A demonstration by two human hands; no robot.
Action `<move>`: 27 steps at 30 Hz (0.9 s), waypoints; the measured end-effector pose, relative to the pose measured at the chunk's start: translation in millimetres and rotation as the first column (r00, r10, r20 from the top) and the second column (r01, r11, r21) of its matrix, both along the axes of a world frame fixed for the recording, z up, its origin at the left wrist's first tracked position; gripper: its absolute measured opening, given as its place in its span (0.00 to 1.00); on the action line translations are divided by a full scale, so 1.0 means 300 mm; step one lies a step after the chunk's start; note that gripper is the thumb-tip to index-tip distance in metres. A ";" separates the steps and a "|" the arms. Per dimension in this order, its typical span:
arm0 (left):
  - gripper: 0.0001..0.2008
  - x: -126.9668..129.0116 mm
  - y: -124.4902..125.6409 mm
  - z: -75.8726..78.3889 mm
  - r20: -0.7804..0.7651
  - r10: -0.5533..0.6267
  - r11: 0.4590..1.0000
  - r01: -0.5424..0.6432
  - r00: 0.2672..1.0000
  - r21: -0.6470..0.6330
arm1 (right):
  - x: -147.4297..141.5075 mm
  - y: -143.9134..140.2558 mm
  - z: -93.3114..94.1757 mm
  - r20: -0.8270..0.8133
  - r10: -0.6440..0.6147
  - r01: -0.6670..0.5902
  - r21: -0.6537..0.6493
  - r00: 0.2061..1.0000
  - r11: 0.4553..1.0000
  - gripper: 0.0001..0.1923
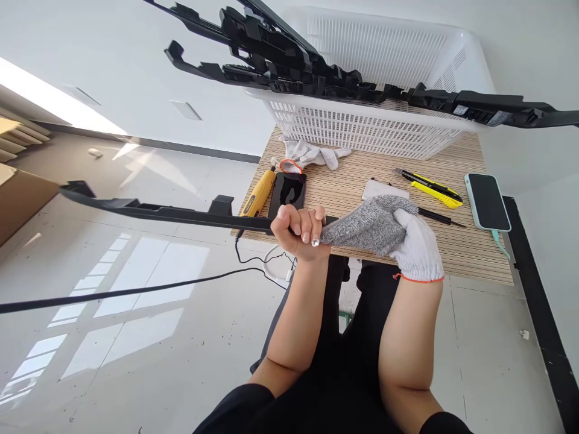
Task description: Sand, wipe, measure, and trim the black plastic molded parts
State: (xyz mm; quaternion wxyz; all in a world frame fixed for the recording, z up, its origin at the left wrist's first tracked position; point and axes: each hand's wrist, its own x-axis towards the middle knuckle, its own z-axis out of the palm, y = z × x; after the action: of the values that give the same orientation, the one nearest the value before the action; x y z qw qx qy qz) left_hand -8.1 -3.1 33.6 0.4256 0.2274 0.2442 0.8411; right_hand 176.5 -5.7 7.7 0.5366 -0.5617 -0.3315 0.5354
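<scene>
— What are your fingers doing right now?

— Your left hand [301, 232] is bare, and its fingers are curled tight around the long black trim strip [154, 211], which runs out to your left over the floor. Your right hand [418, 247] wears a white knit glove, and its fingers are pinched on a grey cloth [368, 224] wrapped over the strip just beside your left fist.

— And where does the strip sit?

— Level with the near edge of the wooden table [456, 253]. Whether it rests on that edge, you can't tell from here.

— What lies past your hands?

— A dark phone [288, 191] and a yellow tool [259, 194] just behind your left hand, a pair of white gloves [312, 155] further back, a yellow utility knife [429, 185] and a second phone [487, 202] to your right. Beyond those stands a white basket [362, 129], with more black trim pieces [316, 69] lying across its rim.
</scene>
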 end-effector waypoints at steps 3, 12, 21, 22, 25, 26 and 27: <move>0.31 0.001 -0.001 0.000 0.004 0.028 0.998 -0.029 1.000 0.049 | -0.038 0.016 0.021 0.046 0.040 -0.038 -0.052 0.998 0.998 0.08; 0.29 0.001 -0.012 -0.008 -0.117 0.080 0.982 -0.059 0.990 0.179 | -0.112 0.030 0.091 -0.053 -0.028 0.011 -0.311 0.998 0.950 0.12; 0.28 -0.032 -0.015 -0.012 -0.158 0.119 0.974 -0.085 0.980 0.209 | -0.054 0.018 0.043 -0.194 0.149 -0.190 -0.212 0.970 0.959 0.16; 0.28 -0.034 -0.016 -0.012 -0.155 0.121 0.974 -0.087 0.981 0.210 | -0.052 0.017 0.043 -0.199 0.168 -0.210 -0.219 0.966 0.953 0.14; 0.28 -0.034 -0.021 -0.009 -0.168 0.122 0.970 -0.082 0.978 0.230 | -0.057 0.018 0.047 -0.179 0.136 -0.171 -0.199 0.974 0.965 0.12; 0.28 -0.032 -0.022 -0.008 -0.177 0.129 0.968 -0.085 0.976 0.236 | -0.060 0.019 0.047 -0.174 0.116 -0.148 -0.184 0.978 0.972 0.12; 0.29 -0.031 -0.024 -0.006 -0.188 0.139 0.966 -0.091 0.972 0.240 | -0.064 0.019 0.045 -0.174 0.104 -0.133 -0.168 0.979 0.977 0.12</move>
State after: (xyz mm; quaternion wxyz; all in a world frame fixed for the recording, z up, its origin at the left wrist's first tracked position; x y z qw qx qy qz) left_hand -17.4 -10.2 31.7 0.3195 0.3451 0.2003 0.8595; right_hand 157.3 0.1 21.4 0.4764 -0.5409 -0.2699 0.6385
